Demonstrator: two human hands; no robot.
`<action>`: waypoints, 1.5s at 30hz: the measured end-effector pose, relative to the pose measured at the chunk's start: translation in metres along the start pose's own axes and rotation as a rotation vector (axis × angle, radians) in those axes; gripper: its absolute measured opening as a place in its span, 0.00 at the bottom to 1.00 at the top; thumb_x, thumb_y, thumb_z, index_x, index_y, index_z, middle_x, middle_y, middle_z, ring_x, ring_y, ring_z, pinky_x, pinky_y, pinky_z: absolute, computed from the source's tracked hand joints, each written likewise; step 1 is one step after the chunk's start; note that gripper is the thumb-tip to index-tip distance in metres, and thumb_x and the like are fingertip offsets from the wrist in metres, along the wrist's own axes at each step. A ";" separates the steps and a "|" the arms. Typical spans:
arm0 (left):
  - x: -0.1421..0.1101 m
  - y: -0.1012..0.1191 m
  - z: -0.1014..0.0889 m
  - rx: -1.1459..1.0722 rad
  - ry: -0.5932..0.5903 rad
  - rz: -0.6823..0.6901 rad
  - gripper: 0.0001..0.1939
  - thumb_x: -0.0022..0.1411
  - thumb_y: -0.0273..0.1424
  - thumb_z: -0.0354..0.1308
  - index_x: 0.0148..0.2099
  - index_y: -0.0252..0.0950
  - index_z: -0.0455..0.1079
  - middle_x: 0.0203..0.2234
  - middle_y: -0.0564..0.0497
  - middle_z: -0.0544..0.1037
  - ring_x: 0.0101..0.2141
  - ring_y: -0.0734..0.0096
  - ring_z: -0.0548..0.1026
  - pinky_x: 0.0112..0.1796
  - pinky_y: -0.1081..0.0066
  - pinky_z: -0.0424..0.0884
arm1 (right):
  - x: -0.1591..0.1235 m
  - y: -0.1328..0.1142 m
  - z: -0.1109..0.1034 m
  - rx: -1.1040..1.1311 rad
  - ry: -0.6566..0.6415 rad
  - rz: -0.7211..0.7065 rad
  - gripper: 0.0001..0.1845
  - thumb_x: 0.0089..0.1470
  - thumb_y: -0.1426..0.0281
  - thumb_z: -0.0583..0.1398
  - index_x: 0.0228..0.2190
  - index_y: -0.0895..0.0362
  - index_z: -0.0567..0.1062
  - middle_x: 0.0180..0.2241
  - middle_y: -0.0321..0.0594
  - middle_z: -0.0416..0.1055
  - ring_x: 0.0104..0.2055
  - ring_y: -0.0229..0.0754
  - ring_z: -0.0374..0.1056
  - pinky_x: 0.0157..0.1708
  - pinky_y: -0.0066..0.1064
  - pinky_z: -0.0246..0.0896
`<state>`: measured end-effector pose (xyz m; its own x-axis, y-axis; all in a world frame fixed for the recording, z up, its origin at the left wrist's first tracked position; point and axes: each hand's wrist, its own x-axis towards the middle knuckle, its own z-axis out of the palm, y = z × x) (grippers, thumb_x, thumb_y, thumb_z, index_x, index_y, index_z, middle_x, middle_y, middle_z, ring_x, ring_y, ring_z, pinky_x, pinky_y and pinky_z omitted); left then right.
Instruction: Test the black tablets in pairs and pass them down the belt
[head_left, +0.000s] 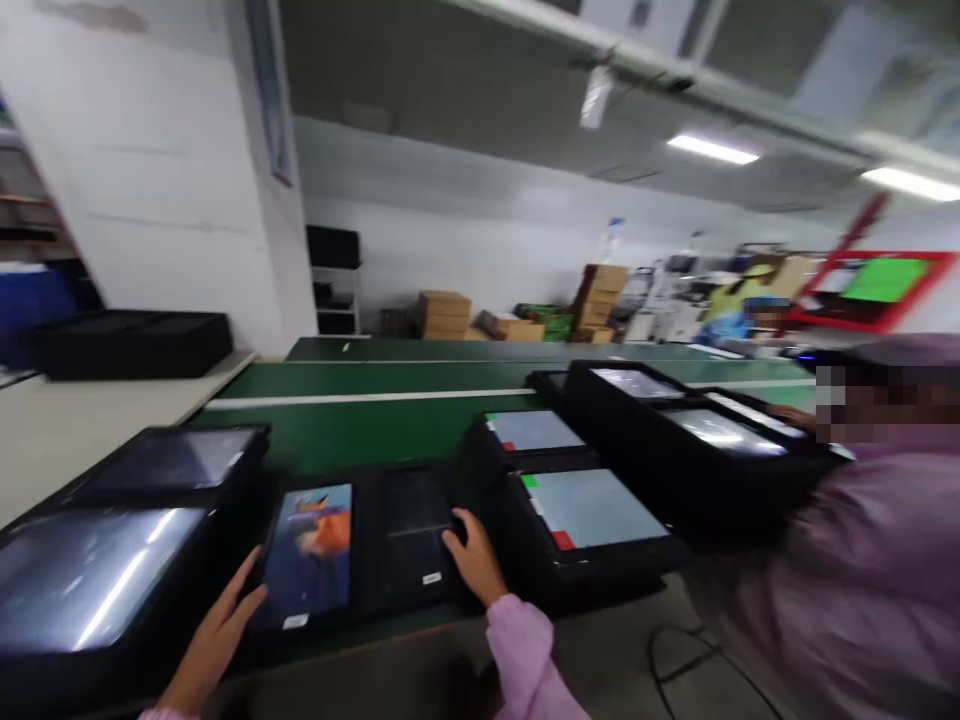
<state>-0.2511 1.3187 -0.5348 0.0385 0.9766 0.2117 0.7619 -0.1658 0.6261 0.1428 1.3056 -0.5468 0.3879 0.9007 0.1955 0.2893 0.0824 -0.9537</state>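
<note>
A black foam tray (367,600) lies in front of me on the green bench with two tablets side by side in it. The left tablet (311,550) is lit and shows a blue and orange picture. Beside it, the right tablet (416,525) has a dark screen. Both carry a small white label at the near edge. My left hand (217,625) grips the tray's left side, its fingertips partly hidden by the edge. On the opposite side, my right hand (474,555) holds the tray's right edge, its fingers bent over the rim.
Stacked black trays with grey-screened tablets (600,508) stand close on the right, with taller stacks (637,440) behind. At left are more trays with tablets (97,580). A co-worker in a purple smock (885,560) sits at right. A cable (697,650) hangs below the bench edge.
</note>
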 end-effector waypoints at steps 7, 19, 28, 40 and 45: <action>-0.016 0.009 -0.007 -0.372 -0.161 -0.092 0.41 0.61 0.46 0.52 0.71 0.36 0.46 0.69 0.46 0.51 0.67 0.59 0.50 0.65 0.58 0.47 | -0.017 0.019 -0.013 0.048 -0.105 0.025 0.30 0.43 0.61 0.65 0.50 0.57 0.74 0.59 0.47 0.65 0.64 0.50 0.56 0.65 0.46 0.42; -0.020 0.000 -0.016 -0.255 -0.271 -0.057 0.44 0.61 0.46 0.56 0.72 0.36 0.43 0.70 0.44 0.47 0.68 0.54 0.47 0.65 0.55 0.45 | -0.034 0.013 -0.031 -0.057 -0.280 0.048 0.36 0.45 0.62 0.68 0.56 0.53 0.70 0.65 0.47 0.55 0.68 0.51 0.47 0.65 0.48 0.40; 0.038 0.000 0.009 -0.198 -0.035 -0.070 0.40 0.59 0.46 0.57 0.68 0.35 0.53 0.61 0.38 0.64 0.61 0.49 0.63 0.62 0.49 0.57 | 0.010 0.022 -0.008 -0.263 -0.193 0.033 0.37 0.47 0.57 0.63 0.57 0.59 0.67 0.62 0.53 0.60 0.65 0.55 0.54 0.64 0.50 0.48; -0.010 0.007 -0.012 -0.263 -0.285 -0.147 0.42 0.62 0.47 0.56 0.72 0.46 0.42 0.70 0.48 0.50 0.67 0.54 0.51 0.63 0.53 0.53 | -0.030 0.015 -0.038 -0.208 -0.360 0.072 0.42 0.52 0.53 0.62 0.63 0.54 0.58 0.68 0.47 0.48 0.70 0.52 0.43 0.66 0.50 0.41; -0.023 0.011 -0.016 -0.208 -0.295 -0.085 0.44 0.61 0.46 0.57 0.72 0.43 0.42 0.70 0.46 0.49 0.67 0.50 0.50 0.63 0.49 0.51 | -0.039 0.010 -0.042 -0.249 -0.392 0.085 0.42 0.52 0.55 0.63 0.64 0.53 0.56 0.69 0.47 0.43 0.71 0.50 0.37 0.67 0.51 0.37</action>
<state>-0.2535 1.2924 -0.5206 0.1888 0.9805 -0.0543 0.6237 -0.0771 0.7779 0.1675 1.2537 -0.5541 0.0733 0.9969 -0.0272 0.4902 -0.0597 -0.8696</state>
